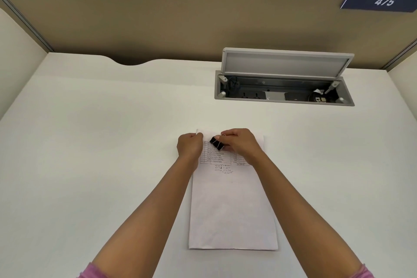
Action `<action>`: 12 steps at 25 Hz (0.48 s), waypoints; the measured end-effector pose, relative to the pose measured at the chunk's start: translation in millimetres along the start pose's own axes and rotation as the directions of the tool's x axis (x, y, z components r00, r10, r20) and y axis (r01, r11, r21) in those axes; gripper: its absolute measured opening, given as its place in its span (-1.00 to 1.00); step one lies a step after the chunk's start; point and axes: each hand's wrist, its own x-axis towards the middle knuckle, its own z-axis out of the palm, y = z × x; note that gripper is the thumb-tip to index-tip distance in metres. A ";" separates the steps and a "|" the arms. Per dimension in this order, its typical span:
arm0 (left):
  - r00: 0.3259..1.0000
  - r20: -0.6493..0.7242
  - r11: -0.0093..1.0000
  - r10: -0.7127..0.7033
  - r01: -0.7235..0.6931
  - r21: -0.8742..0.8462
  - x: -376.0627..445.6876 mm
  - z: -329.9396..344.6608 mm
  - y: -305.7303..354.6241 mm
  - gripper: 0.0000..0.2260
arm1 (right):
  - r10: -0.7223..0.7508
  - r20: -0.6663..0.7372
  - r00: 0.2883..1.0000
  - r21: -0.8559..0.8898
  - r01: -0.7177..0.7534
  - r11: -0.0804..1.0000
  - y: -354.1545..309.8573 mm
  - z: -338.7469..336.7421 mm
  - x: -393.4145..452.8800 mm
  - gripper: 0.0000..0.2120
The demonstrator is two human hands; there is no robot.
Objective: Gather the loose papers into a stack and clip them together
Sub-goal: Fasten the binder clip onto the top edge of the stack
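Clipping paper stack (232, 210) at its far edge, mid-desk (90, 142).
Thin, floppy, light sheets; best pinched near the far edge. Left hand (190, 145) closed on far-left corner of stack; right hand (240, 144) squeezing black binder clip (216, 143) over the stack. Beyond stack: open socket box (284, 91), partition (158, 18), nothing blocking.

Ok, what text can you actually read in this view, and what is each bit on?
"475": white digits on the dark blue nameplate on the partition's top rail.
Printed table on the top sheet of the paper stack: too small and blurred to read.
Handwritten figures below the table: unreadable.
Binder clip in the right hand: no marking visible.
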 end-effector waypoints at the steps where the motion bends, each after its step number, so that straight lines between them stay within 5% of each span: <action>1: 1.000 -0.010 1.000 0.006 -0.006 -0.002 0.2 0.5 0.5 -0.74 | -0.005 -0.002 1.000 -0.022 0.005 1.000 -0.8 -1.1 0.7 -0.60; 12: 0.981 -0.191 0.999 0.039 -0.038 0.010 -6.9 19.7 -5.7 -0.63 | -0.316 -0.143 0.938 -0.195 0.287 0.938 -22.0 -6.3 3.6 -0.76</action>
